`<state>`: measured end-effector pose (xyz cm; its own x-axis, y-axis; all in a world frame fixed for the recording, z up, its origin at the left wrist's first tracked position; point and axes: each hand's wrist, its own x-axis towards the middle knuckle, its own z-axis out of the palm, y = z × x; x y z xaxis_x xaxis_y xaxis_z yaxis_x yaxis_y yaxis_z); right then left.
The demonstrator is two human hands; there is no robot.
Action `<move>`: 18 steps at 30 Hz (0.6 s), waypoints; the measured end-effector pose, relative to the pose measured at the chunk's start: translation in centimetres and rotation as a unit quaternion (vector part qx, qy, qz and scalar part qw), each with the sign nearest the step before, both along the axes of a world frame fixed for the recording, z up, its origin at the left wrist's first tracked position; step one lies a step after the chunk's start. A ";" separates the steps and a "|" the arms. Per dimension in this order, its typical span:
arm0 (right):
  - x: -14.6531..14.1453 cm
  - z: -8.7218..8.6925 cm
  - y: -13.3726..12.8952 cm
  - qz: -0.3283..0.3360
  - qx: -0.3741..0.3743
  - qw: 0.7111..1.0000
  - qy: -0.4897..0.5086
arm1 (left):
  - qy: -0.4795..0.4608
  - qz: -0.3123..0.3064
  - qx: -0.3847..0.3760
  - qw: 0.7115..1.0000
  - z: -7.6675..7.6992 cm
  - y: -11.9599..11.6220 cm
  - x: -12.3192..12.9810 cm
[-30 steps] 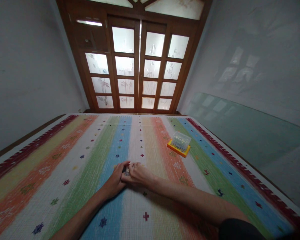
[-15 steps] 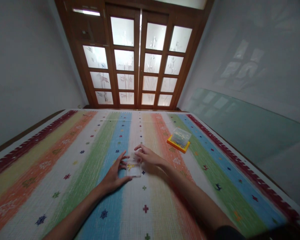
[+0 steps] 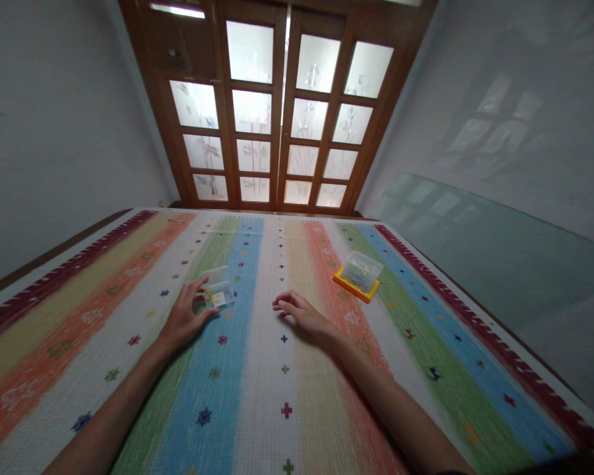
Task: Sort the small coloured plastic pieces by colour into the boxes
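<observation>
My left hand (image 3: 189, 313) grips a small clear plastic box (image 3: 226, 300) between thumb and fingers, on the blue and green stripes of the cloth. Its transparent lid (image 3: 216, 278) stands raised at the back. Inside the box are small yellow and white pieces, too small to name. To the right, my right hand (image 3: 299, 313) rests low over the pale middle stripes, fingers loosely bent and the thumb slightly apart. Nothing shows in it, though its palm side is hidden.
A yellow-based case (image 3: 357, 289) with a raised clear lid stands to the right, several thin items in it. A striped tablecloth (image 3: 267, 396) covers the table. Beyond the far edge are wooden doors (image 3: 280, 165) with glass panes; walls flank both sides.
My left hand has moved the clear box leftward, away from my right hand. The right hand has come off the box's lid and drawn its fingers together slightly. The view has shifted a little.
</observation>
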<state>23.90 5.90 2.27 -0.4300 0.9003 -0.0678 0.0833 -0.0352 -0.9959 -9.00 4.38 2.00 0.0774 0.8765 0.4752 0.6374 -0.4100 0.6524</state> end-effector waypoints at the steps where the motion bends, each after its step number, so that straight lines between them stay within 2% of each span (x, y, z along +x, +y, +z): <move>1: 0.2 0.0 -0.1 0.003 0.002 1.000 0.003 | 0.010 0.015 0.013 1.000 -0.1 0.3 -0.8; 8: 1.0 0.2 -0.2 0.038 0.055 0.997 -0.033 | 0.062 0.067 0.071 0.993 0.1 0.8 -3.9; 18: 1.3 0.0 -0.2 0.053 0.122 0.989 -0.067 | 0.164 0.069 0.125 0.976 0.9 0.3 -5.3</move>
